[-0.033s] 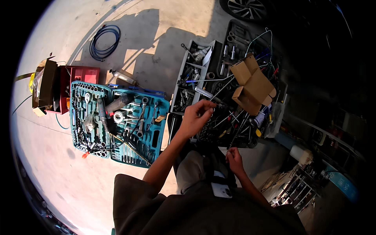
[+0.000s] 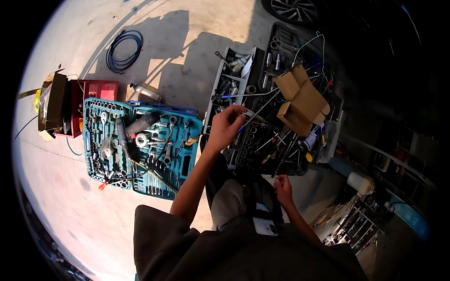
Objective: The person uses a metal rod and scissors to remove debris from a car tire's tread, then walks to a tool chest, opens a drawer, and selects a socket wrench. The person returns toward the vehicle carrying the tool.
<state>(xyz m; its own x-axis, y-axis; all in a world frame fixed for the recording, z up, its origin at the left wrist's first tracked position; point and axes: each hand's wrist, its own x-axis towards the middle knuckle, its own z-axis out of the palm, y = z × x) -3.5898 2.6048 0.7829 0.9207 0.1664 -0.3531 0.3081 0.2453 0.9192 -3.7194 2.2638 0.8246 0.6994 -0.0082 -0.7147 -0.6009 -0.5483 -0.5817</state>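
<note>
My left hand (image 2: 226,127) is over the left edge of a black tool case, its fingers curled and thumb close to the index finger. Its fingertips overlap the end of a metal cylinder (image 2: 254,116) in the clutter; whether they grip it is hidden. Beside the thumb is a blue-handled tool (image 2: 242,127). My right hand (image 2: 283,189) is lower down near the case's front edge, fingers closed; anything inside them is too dark to make out. A row of sockets (image 2: 250,140) lies between the hands, with loose screwdrivers and rods to its right.
An open brown cardboard box (image 2: 304,100) lies on the tools. A grey parts tray (image 2: 241,84) adjoins the case. To the left are a teal socket set (image 2: 191,161), a red toolbox (image 2: 105,88) and a coiled blue hose (image 2: 124,51). A car wheel (image 2: 295,9) stands at the back.
My left hand has moved up and to the left, away from the sockets and over the metal cylinder's end. My right hand has barely shifted.
</note>
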